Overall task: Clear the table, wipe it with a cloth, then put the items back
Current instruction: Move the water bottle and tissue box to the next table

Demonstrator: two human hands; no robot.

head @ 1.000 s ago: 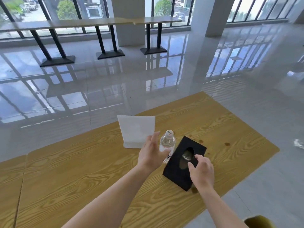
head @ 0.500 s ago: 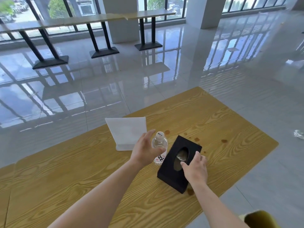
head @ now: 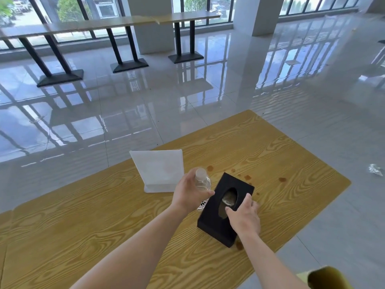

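Observation:
A clear plastic water bottle (head: 202, 181) with a white cap stands on the wooden table (head: 83, 222). My left hand (head: 188, 191) wraps round its body. Just to its right lies a black tissue box (head: 216, 215) with an oval opening on top. My right hand (head: 244, 215) grips the box's right side, thumb at the opening. A white folded cloth or stand (head: 159, 171) sits behind the bottle. Several brown spill stains (head: 282, 179) dot the tabletop near the box.
The table's right edge and corner (head: 345, 182) lie close to the box. Glossy tiled floor surrounds the table, with a crumpled scrap (head: 376, 170) at the right. Long bar tables (head: 125, 24) stand by the far windows. A yellow-green object (head: 329, 278) shows at the bottom right.
My left hand has closed round the bottle, which it was only reaching for a second ago. My right hand has slid further over the tissue box's side.

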